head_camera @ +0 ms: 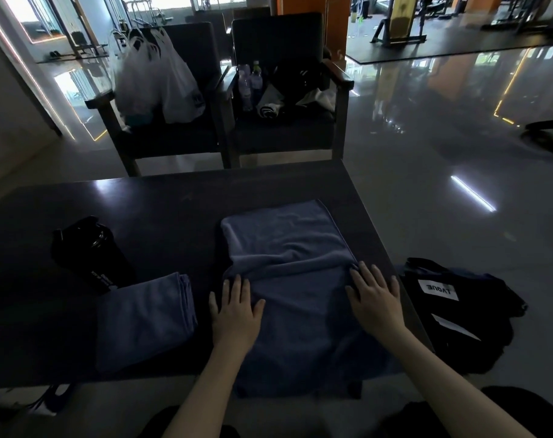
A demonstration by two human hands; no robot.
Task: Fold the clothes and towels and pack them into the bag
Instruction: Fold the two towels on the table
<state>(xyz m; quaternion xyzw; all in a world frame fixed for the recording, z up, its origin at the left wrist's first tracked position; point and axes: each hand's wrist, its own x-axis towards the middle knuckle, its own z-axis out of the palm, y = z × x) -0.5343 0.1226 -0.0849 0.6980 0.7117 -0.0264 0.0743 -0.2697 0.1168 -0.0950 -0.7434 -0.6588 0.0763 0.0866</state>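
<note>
Towel (287, 241), blue, lay on the dark surface (142, 200). Its near end hung over the surface's near edge. A raised crease ran across the towel at mid-length, where the nearer layer bunched against the farther one.

Left hand (235, 314) lay flat on the towel's left side, just short of the crease. Its fingers were straight and close together, with the thumb spread toward the towel's middle. Right hand (374, 301) lay flat on the towel's right side. Its fingers were straight and slightly fanned, and the fingertips touched the crease at the right edge. Neither hand pinched the cloth.

Folded towel (142, 324), also blue, lay just left of the towel and did not touch it. A black shaker (88, 248) stood further left, beyond the folded towel.

Bag (458, 327), black with a white label, lay to the right of the towel, past the edge of the surface. Its support could not be determined.

Two dark chairs (284, 131) stood beyond the towel's far end. One held white plastic bags (155, 80), and the other held bottles (251, 83) and loose items.
</note>
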